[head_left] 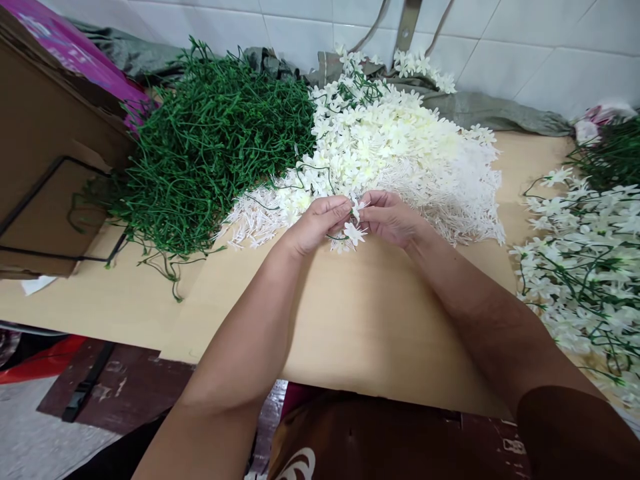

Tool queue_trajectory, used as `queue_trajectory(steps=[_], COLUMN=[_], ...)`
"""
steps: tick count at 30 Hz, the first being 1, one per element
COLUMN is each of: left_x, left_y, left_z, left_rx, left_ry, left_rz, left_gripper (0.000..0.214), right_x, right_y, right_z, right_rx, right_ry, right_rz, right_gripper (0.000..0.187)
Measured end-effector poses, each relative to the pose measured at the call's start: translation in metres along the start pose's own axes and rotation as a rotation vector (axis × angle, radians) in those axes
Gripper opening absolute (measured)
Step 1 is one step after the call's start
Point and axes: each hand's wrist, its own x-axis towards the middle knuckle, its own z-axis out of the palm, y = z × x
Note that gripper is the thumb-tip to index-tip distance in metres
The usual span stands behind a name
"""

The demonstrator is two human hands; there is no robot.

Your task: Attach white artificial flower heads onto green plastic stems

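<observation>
My left hand [320, 223] and my right hand [387, 217] meet over the middle of the wooden table [360, 320], fingers pinched together. Between them is a thin green stem with small white plastic flowers [354, 232] on it; both hands grip it. Just behind the hands lies a big heap of loose white flowers [400, 147]. A large tangle of bare green stems [215, 140] fills the table's back left.
Finished green stems with white flowers [585, 267] pile up at the right edge. A cardboard box with a black wire frame [45, 180] stands at the left. Grey-green cloth [480, 110] lies along the white tiled wall.
</observation>
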Motion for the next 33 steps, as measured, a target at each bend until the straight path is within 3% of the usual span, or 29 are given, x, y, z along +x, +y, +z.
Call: queue_trajectory(steps=[9,22,28,33], left_x=[0.000,0.001,0.001,0.001], left_y=[0.003,-0.004,-0.003,0.005], left_z=[0.005,0.007,0.006,0.009], left_rx=[0.006,0.041,0.026,0.000], left_ry=[-0.044,-0.123,-0.075,0.034], left_rz=[-0.001,0.041,0.021,-0.098], left_gripper=[0.060,0.062,0.059,0.049], right_x=[0.001,0.004,0.004,0.004], right_y=[0.006,0.007,0.007,0.008], right_z=[-0.006,-0.018,-0.017,-0.014], right_rx=[0.064,-0.012,0.012,0.033], right_ry=[-0.012,-0.036,0.021,0.031], right_rz=[0.039,0.150,0.109,0.083], right_gripper=[0.031,0.032,0.038,0.034])
